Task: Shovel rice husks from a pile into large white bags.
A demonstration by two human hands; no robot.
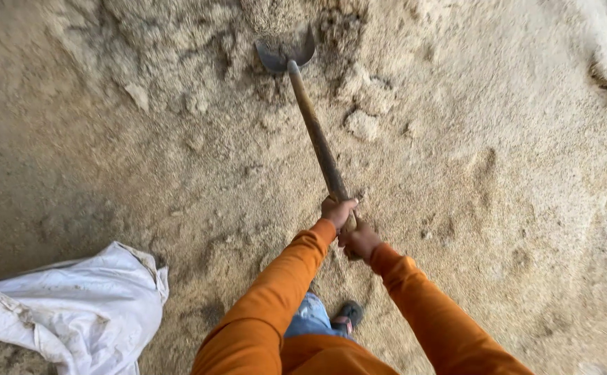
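Both hands are gripping the end of a long wooden shovel handle (317, 139): left hand (337, 210) closed above, right hand (360, 241) closed just below. The shovel's metal blade (286, 54) is digging into the sand pile (470, 160) at 12 o'clock. A white sack (74, 305) is lying at 8 o'clock.

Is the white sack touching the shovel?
Apart. The head view shows the white sack lying at lower left, with bare sand between it and the shovel.
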